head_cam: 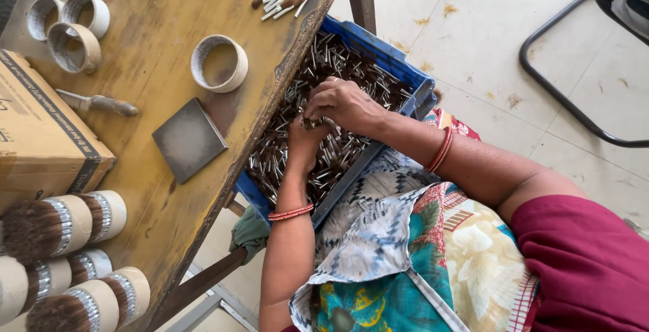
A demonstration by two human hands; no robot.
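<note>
Hands gather small brushes over a blue crate

Both hands meet above the crate [399, 61], which sits on the lap against the table's [155, 7] right edge: the left hand [304, 144] and right hand [343, 102] pinch a small bundle of metal-ferruled brushes [311, 124]. More brushes fill the crate; tape rings [219, 63] lie on the table.

crate [399, 61] part under table [162, 7], box [40, 136] cut by left edge, item betw. fingers [318, 117] too small to ID
</note>
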